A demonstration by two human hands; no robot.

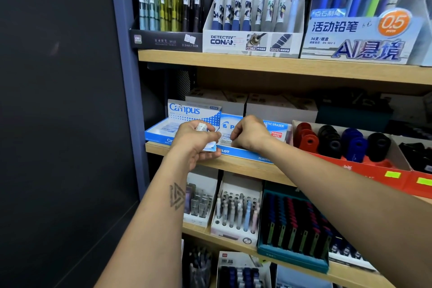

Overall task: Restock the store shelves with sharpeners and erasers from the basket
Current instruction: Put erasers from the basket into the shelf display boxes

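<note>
My left hand [195, 140] grips a few small erasers [203, 127] in white and blue wrappers, held in front of the middle shelf. To its left stands the blue Campus eraser box [187, 111]. My right hand [250, 134] reaches into the blue Pilot plastic eraser box [247, 153], its fingers curled and pinching an eraser [225, 140] inside it. Further right, a red tray [364, 168] holds red, black and blue round sharpeners [355, 145].
The wooden middle shelf [236, 166] carries the boxes. Pen and pencil display boxes [252, 42] fill the shelf above, and more pen racks [236, 213] fill the shelves below. A dark wall panel [58, 124] stands at the left. White cartons [280, 105] sit behind the eraser boxes.
</note>
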